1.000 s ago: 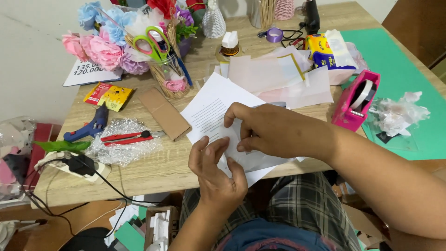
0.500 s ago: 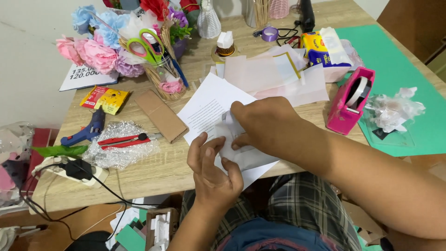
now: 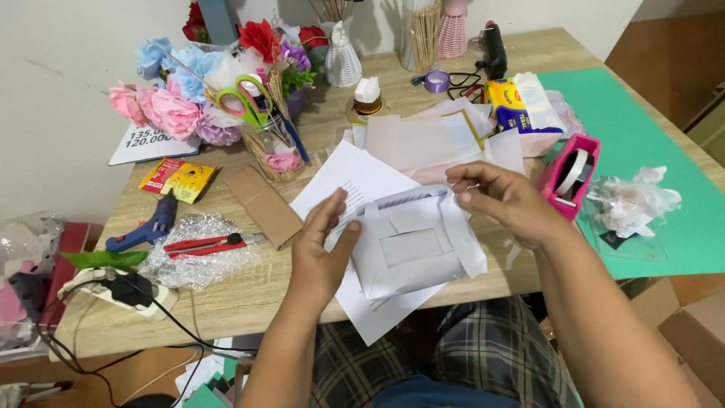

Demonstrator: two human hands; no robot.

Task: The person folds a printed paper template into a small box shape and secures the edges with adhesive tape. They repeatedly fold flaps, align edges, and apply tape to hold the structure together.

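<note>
Folded paper [image 3: 414,245]: white, with flaps turned inward around a rectangular centre panel, held just above the near edge of the table [image 3: 226,302], over a flat printed sheet [image 3: 355,185].

Left hand [image 3: 321,253]: fingers extended, grip narrow, thumb and fingers closed on the left edge of the folded paper.

Right hand [image 3: 502,200]: grip pinched on the upper right corner of the folded paper, at a turned-up flap.

Step in hand, by judgement: shaping the piece, with the flaps being folded or pressed in. The next move would call for a steady hold on the left edge while the right-hand flap is creased flat and square to the centre panel.

Packages, labels and signs:
- Yellow and blue pack [image 3: 512,106], soft and oblong, toward the far right of the table, beside the green sheet [image 3: 649,128].
- Small red and yellow packet [image 3: 177,177], flat and rectangular, left of centre.
- White card [image 3: 147,143] with dark printed figures, at the left edge under the paper flowers [image 3: 174,106].
- Brown cardboard strip [image 3: 264,205], plain, between the packet and the printed sheet.

Other items: pink tape dispenser [image 3: 574,174] just right of the right hand; crumpled white paper [image 3: 630,208] on the green sheet; blue glue gun [image 3: 143,230], red cutter [image 3: 208,243] on bubble wrap [image 3: 198,253], and a power strip [image 3: 121,291] at the near left corner.
</note>
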